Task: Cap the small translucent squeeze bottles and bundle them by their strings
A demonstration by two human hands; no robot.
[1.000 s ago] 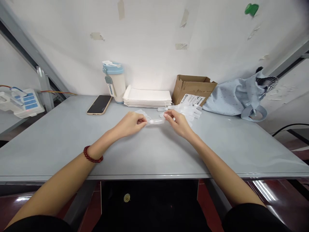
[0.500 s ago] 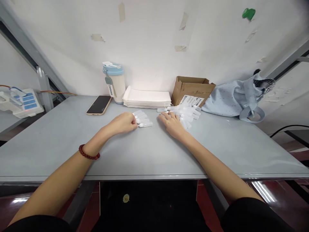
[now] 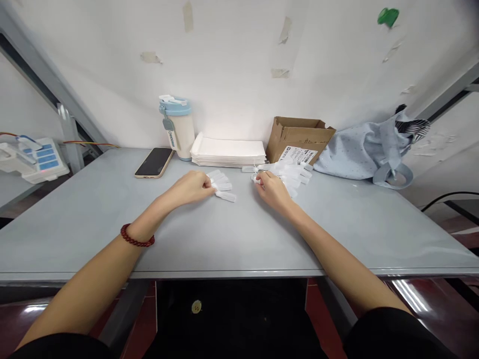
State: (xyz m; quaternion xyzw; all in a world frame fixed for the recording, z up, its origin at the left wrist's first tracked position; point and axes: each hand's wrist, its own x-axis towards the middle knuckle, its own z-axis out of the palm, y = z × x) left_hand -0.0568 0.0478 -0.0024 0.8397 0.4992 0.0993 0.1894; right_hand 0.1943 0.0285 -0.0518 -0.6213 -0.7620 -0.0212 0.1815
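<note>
Both forearms reach forward over the desk (image 3: 232, 239), elbows wide, palms down. The left hand (image 3: 192, 188) bends its fingertips to the narrow ends of a fan of clear tubes (image 3: 226, 196); the right hand (image 3: 274, 192) curls at the tube pile's (image 3: 294, 172) left edge. Whether either grip holds a tube, I cannot tell.
</note>
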